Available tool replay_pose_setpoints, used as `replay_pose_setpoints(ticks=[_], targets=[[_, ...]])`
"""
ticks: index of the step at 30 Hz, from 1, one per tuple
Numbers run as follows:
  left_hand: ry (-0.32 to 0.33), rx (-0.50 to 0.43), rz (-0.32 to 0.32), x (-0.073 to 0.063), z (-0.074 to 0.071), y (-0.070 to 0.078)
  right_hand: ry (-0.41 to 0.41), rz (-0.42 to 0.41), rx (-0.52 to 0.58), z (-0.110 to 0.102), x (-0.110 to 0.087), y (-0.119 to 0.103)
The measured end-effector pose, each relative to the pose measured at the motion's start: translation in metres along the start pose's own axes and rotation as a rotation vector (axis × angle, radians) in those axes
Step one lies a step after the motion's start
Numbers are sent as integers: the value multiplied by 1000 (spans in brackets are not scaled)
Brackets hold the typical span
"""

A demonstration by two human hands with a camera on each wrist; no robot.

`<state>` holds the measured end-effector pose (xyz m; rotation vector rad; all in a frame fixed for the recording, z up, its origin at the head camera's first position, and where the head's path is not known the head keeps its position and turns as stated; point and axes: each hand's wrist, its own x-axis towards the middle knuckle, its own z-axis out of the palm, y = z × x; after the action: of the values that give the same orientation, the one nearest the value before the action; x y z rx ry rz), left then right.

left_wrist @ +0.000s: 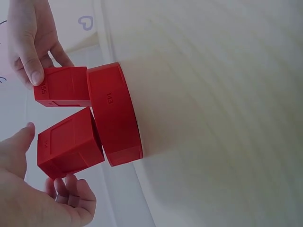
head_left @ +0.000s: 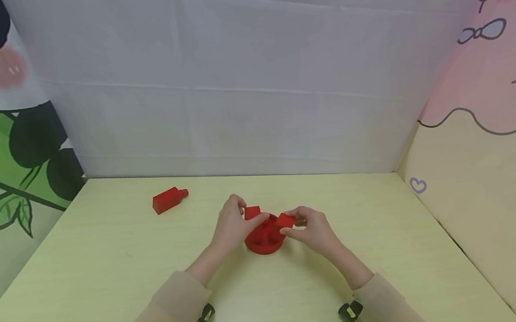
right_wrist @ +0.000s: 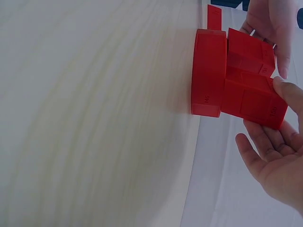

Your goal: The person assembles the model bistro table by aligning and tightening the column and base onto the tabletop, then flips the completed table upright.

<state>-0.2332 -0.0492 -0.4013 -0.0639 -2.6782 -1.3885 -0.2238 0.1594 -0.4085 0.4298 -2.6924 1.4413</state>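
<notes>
A round red base (head_left: pixel 265 247) with divided compartments sits on the table between my hands. Two red blocks, marked with raised numbers, stand in it side by side, tilting slightly apart. My right hand (head_left: pixel 311 229) pinches the right block (head_left: pixel 285 220), thumb on one side and fingertips on the other. Around the left block (head_left: pixel 252 212) my left hand (head_left: pixel 233 225) is loosely spread. In the left wrist view its thumb stands off the left block (left_wrist: pixel 71 144), while the fingertips lie right at its lower corner. The blocks' lower ends are hidden inside the base (left_wrist: pixel 116 123).
A red bottle-shaped block with a narrow neck (head_left: pixel 167 200) lies on its side at the table's back left. Behind the pale wooden table (head_left: pixel 108 260) hangs a white cloth (head_left: pixel 249 78). Walls with cartoon drawings flank both sides.
</notes>
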Motion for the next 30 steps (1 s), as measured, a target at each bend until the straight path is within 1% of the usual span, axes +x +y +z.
replay_pose_setpoints(ticks=[6,16,20,23,30], targets=[[-17,8,9,0,-1,0,3,-7,4,1,0,1],[-68,3,91,0,-7,-5,-1,-6,5,1,0,2],[-100,14,147,1,-8,-8,1,-7,11,1,0,2],[-128,20,203,0,-10,-8,4,-14,15,1,0,2],[-247,46,326,-2,-15,-9,9,-26,9,1,1,2]])
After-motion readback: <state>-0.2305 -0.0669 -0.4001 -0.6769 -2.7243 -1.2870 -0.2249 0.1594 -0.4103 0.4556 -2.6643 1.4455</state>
